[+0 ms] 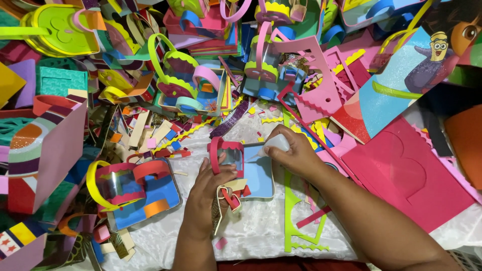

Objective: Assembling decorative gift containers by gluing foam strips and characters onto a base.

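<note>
My left hand (208,188) grips a small foam craft box (246,168) with a pink-red frame, a clear window and a light blue panel, pressing it against the white cloth (251,231). A beige and red foam strip (228,193) curls under its fingers. My right hand (296,153) holds a small white glue bottle (275,144), its tip pointing down at the blue panel of the box.
Piles of coloured foam cut-outs and finished little baskets ring the work spot. A similar blue box with a yellow handle (135,188) lies at the left, a lime green offcut (296,221) by my right forearm, and large pink sheets (406,170) at the right.
</note>
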